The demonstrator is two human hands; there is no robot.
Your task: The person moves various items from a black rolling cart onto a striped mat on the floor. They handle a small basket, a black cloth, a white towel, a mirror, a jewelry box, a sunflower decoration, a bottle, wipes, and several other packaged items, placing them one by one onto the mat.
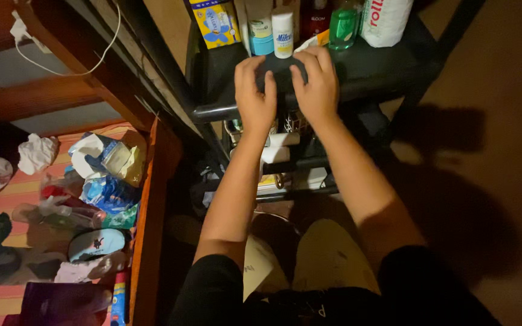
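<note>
Both hands — left hand [255,96] beside right hand [316,87] — rest on the shelf [370,72], bottles [283,35] behind them.

a: what's the room like?
b: dim, warm light. a brown floor [502,121] fills the three o'clock side, with soft dark shadows lying across it.
a: and the furniture?
b: a black metal shelf rack [370,72] stands at twelve o'clock, its top tier and lower tiers loaded with bottles and boxes. at nine o'clock sits a bed with an orange wooden side rail [146,241] and a striped orange-pink sheet [19,187], heaped with clutter.
a: anything up at eleven?
b: slanted wooden beams [43,96] of the bed frame, with a white cable [61,66] draped over them and a white plug at its end.
</note>
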